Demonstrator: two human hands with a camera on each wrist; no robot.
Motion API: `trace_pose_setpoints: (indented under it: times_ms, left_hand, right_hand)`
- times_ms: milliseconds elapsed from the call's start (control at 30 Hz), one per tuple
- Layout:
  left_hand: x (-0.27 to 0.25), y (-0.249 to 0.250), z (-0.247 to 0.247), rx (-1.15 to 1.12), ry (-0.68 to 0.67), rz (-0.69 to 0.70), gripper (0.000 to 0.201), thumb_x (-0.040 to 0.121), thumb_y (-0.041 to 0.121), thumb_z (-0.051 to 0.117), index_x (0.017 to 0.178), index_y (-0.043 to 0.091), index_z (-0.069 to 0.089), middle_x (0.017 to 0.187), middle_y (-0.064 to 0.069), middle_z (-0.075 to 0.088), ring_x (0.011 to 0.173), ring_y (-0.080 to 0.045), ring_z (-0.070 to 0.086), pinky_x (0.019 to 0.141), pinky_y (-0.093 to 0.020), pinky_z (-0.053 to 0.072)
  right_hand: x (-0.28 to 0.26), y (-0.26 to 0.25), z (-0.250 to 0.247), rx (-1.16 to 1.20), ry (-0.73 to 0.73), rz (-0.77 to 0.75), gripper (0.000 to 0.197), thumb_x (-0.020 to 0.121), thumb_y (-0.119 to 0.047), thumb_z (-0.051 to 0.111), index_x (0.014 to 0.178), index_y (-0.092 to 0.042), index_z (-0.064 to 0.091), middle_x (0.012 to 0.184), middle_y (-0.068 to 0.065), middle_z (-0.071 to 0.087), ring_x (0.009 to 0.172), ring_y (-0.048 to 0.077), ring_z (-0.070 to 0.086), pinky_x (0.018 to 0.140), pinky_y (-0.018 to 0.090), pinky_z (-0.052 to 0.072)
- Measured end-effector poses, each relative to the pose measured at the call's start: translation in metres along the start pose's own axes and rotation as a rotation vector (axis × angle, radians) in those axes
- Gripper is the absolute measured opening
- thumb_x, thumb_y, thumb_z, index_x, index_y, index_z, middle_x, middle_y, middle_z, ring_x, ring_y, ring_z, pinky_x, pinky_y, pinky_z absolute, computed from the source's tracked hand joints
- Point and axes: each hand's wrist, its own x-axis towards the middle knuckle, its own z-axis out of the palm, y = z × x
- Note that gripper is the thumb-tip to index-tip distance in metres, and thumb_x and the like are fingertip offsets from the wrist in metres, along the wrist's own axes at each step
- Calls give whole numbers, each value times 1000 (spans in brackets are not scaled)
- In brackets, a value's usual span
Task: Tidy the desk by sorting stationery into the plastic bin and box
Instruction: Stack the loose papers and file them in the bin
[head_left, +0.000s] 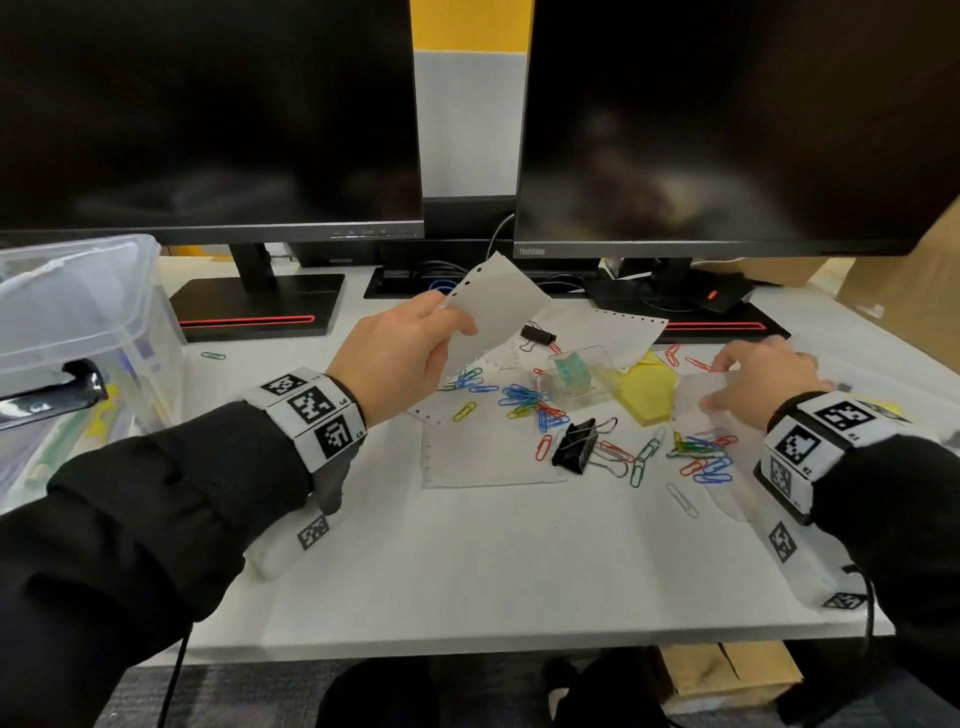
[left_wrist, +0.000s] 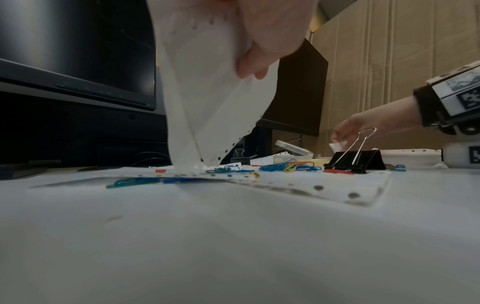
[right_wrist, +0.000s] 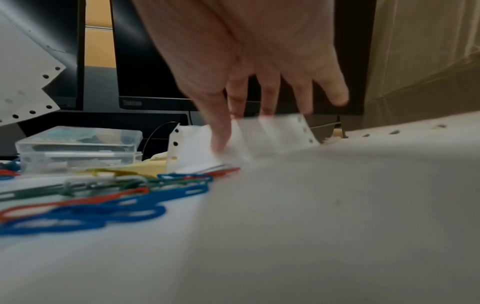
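Note:
My left hand pinches a white sheet with punched edges and holds it up over the middle of the desk; its lower end still touches the desktop. My right hand is at the right, where thumb and fingers pinch the raised edge of another punched sheet. A large clear plastic bin stands at the far left. A small clear box sits between the hands, with coloured paper clips scattered around it.
A black binder clip lies in front of the box, and a smaller one behind it. Yellow sticky notes lie beside the box. More punched sheets lie flat. Two monitors stand behind, and cardboard at the right.

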Motion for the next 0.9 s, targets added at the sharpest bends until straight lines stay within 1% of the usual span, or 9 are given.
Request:
trace_pose_setpoints:
  times_ms: [100, 200, 267, 333, 433, 533, 633, 767, 900]
  left_hand:
    - [0, 0, 1, -7, 25, -8, 24, 81, -3, 55, 98, 8, 67, 93, -14, 66, 62, -28, 60, 48, -7, 21]
    - [0, 1, 0, -7, 42, 1, 23, 81, -3, 54, 98, 7, 67, 95, -15, 66, 68, -29, 62, 48, -14, 29]
    - [0, 2, -1, 1, 69, 23, 22, 82, -1, 54, 99, 7, 67, 97, -16, 66, 74, -31, 63, 52, -20, 37]
    - [3, 3, -4, -21, 105, 24, 22, 87, 9, 51, 103, 7, 66, 101, -16, 66, 84, -31, 63, 58, -26, 46]
    - [13, 10, -13, -118, 164, -17, 38, 87, 32, 42, 111, 11, 64, 108, -13, 64, 99, -27, 60, 75, -29, 48]
    - [25, 24, -18, -253, 146, -41, 44, 85, 44, 53, 116, 13, 62, 115, -8, 60, 107, -18, 54, 87, -25, 45]
    - [34, 41, -19, -401, 137, -74, 48, 78, 42, 68, 115, 13, 63, 109, 0, 58, 100, -8, 51, 87, -18, 41]
    - [40, 52, -13, -584, 149, -216, 26, 83, 23, 68, 105, 10, 69, 101, -8, 68, 94, -19, 61, 84, -27, 47]
    - [43, 42, -15, -906, 239, -449, 28, 88, 11, 59, 116, 8, 61, 114, -9, 66, 105, -22, 63, 94, -40, 51]
  right_hand:
    - [-4, -2, -3, 96, 183, -54, 8, 89, -27, 56, 95, -24, 60, 126, 10, 50, 127, 33, 34, 109, 53, 24]
    - [-12, -7, -5, 177, 331, -199, 14, 94, -23, 45, 92, -23, 60, 96, 4, 53, 120, 31, 40, 109, 51, 21]
    - [-20, -11, -9, 252, 429, -333, 18, 96, -22, 43, 97, -21, 62, 92, -1, 51, 119, 28, 41, 111, 51, 16]
    - [-26, -17, -14, 354, 515, -474, 18, 96, -22, 45, 97, -21, 64, 93, -6, 52, 119, 25, 42, 112, 51, 12]
    - [-35, -29, -26, 473, 666, -678, 16, 94, -21, 50, 93, -21, 66, 95, -2, 62, 109, 24, 50, 109, 56, 23]
    - [-45, -49, -39, 604, 742, -792, 17, 90, -22, 55, 92, -17, 70, 93, -2, 62, 105, 16, 48, 102, 54, 33]
    - [-51, -67, -43, 708, 775, -861, 17, 86, -24, 59, 92, -15, 72, 94, 3, 65, 103, 18, 52, 96, 47, 41]
    - [-59, -79, -42, 900, 800, -879, 18, 86, -21, 61, 102, -16, 67, 105, -1, 62, 107, 15, 52, 99, 25, 38]
    - [-60, -76, -32, 1002, 739, -782, 61, 79, -23, 71, 130, -10, 40, 130, 3, 41, 123, 12, 40, 107, 18, 31]
